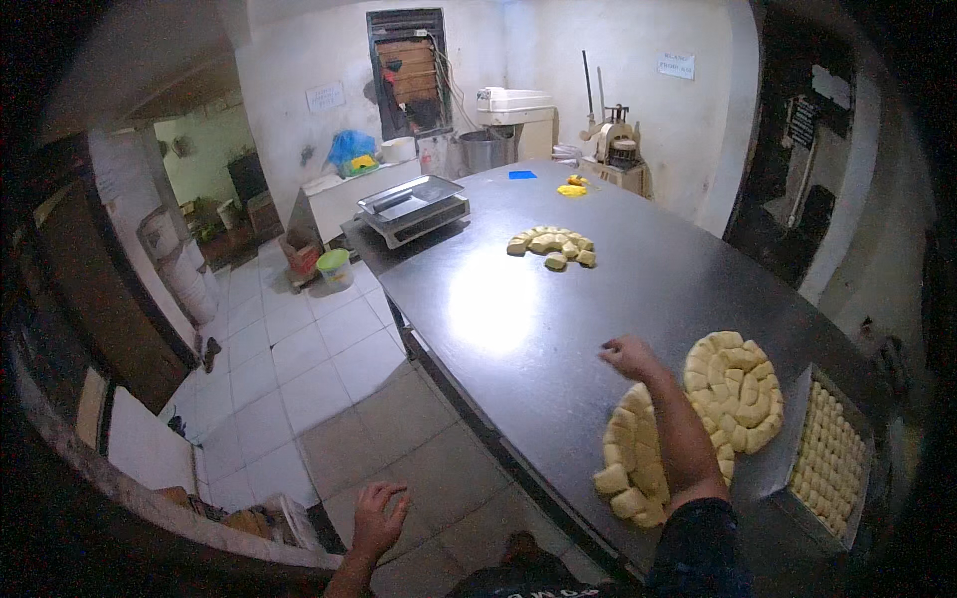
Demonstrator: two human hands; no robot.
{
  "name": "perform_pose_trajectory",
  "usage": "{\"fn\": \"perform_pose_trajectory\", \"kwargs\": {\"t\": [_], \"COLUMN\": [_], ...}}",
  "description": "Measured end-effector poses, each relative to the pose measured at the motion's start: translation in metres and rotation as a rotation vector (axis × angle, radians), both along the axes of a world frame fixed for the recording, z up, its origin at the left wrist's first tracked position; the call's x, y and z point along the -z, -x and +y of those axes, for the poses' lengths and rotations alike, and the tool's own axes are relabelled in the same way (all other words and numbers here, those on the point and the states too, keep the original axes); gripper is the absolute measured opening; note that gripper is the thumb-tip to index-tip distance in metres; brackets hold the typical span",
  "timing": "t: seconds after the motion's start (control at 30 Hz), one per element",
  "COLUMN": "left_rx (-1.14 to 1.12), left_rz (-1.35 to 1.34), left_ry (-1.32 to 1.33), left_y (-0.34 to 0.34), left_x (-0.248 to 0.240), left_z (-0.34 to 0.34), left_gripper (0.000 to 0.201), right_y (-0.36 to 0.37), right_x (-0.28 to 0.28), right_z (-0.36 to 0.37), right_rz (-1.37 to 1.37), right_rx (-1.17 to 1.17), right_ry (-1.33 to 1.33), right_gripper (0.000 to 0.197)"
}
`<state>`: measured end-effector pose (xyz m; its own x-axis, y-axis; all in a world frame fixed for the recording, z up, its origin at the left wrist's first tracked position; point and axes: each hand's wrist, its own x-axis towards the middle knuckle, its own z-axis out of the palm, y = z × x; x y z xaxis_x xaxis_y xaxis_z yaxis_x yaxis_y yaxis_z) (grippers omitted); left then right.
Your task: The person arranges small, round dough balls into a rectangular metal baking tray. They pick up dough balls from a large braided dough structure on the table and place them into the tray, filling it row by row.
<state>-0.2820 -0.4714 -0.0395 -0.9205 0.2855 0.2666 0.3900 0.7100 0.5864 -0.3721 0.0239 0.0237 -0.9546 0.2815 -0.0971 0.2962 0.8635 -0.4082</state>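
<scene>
My right hand [630,357] reaches over the bare metal of the table, fingers curled together; whether anything is inside them is hidden. Under my right forearm lies a round of cut dough pieces [630,439], partly covered by the arm. Just beyond it, to the right, sits a second coiled round of dough pieces [735,389]. My left hand [380,520] hangs beside the table above the tiled floor, empty, with its fingers apart. Farther up the table, an arc of dough pieces [550,242] rests with a few loose lumps by it.
A metal tray [803,439] packed with rows of small dough pieces stands at the right. On the table's far left is a scale [411,207]. A blue scraper [522,174] and yellow items [572,188] lie at the far end. A mixer [508,120] stands behind.
</scene>
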Motion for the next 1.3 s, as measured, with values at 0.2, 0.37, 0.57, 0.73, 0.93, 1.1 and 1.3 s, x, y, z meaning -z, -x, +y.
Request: {"fn": "perform_pose_trajectory", "kwargs": {"t": [0.2, 0.37, 0.57, 0.73, 0.93, 1.1, 1.3], "left_rx": [0.131, 0.078, 0.150, 0.341, 0.491, 0.567, 0.718], "left_rz": [0.084, 0.042, -0.010, 0.186, 0.336, 0.056, -0.352], "left_ry": [0.017, 0.138, 0.014, 0.085, 0.522, 0.422, -0.300], "left_y": [0.141, 0.254, 0.405, 0.543, 0.649, 0.666, 0.638], "left_x": [-0.020, -0.024, -0.009, 0.022, 0.053, 0.041, 0.037], "left_z": [0.025, 0.032, 0.098, 0.223, 0.365, 0.450, 0.512], "left_gripper": [0.025, 0.024, 0.023, 0.025, 0.064, 0.077, 0.056], "right_y": [0.065, 0.112, 0.180, 0.205, 0.283, 0.394, 0.481], "right_x": [0.043, 0.074, 0.074, 0.061, 0.089, 0.082, 0.115], "right_z": [0.075, 0.063, 0.079, 0.093, 0.096, 0.091, 0.094], "right_rz": [-0.224, -0.161, -0.145, -0.137, -0.152, -0.096, 0.875], "right_rx": [0.473, 0.899, 0.940, 0.981, 1.100, 1.056, 0.899], "right_ry": [-0.223, -0.199, -0.293, -0.280, -0.372, -0.215, 0.251], "right_gripper": [0.054, 0.054, 0.055, 0.056, 0.066, 0.068, 0.051]}}
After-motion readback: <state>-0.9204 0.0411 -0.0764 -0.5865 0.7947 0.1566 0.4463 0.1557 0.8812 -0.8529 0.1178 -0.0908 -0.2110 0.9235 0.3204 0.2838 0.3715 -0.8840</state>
